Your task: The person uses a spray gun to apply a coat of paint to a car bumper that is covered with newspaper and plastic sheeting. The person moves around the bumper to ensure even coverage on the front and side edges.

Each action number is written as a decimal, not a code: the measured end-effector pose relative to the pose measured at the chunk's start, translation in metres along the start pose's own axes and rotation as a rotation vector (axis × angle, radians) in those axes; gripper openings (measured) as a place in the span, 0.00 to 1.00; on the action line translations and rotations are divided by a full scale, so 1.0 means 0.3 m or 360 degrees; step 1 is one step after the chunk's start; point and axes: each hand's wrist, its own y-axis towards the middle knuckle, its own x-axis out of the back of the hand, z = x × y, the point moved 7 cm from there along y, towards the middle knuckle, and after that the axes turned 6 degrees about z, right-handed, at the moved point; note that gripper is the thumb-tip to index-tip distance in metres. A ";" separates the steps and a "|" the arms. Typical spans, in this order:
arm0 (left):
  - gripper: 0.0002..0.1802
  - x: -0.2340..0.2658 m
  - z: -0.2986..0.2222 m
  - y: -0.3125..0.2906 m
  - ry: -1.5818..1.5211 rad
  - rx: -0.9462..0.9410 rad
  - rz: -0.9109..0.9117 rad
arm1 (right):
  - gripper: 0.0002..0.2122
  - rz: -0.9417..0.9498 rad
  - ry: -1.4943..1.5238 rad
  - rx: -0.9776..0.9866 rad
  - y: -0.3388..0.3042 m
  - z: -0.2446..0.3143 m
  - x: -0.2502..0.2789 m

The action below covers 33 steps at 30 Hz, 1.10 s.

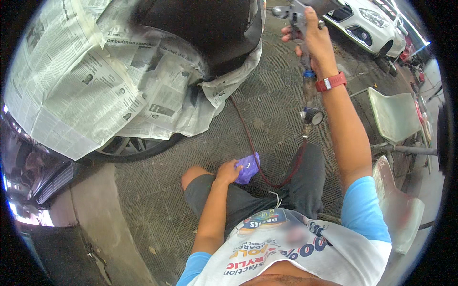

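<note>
At the upper right my raised right hand (pixel 318 44) is wrapped round the grip of a metal spray gun (pixel 297 20), held away from my body. Below the grip hang a blue fitting and a round pressure gauge (pixel 315 116), with a dark red air hose (pixel 245 131) running from them in a loop over my legs. My left hand (pixel 229 172) rests by my left knee, closed on a crumpled purple cloth (pixel 248 169). Ahead of me is a black-coated car panel (pixel 191 33), bordered by taped newspaper sheets (pixel 71 90). The gun's nozzle is hard to make out.
Under the newspaper a car wheel (pixel 126 147) shows in part. A dark purple car part (pixel 33 162) is at the left. Two worn plastic chairs (pixel 393 114) stand to my right. A white car (pixel 367 21) is parked at the far right. Patterned matting (pixel 157 209) covers the floor.
</note>
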 end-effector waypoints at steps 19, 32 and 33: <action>0.30 -0.011 0.000 0.003 -0.0015 0.0001 0.0023 | 0.33 0.0591 0.0375 0.0024 -0.019 0.406 -0.342; 0.30 0.004 0.014 -0.017 -0.0015 0.0008 0.0035 | 0.30 -0.0199 0.0119 0.0009 0.262 0.268 0.113; 0.30 0.004 0.008 -0.019 -0.0027 0.0031 0.0060 | 0.27 -0.0153 0.0108 -0.0034 0.260 0.275 0.108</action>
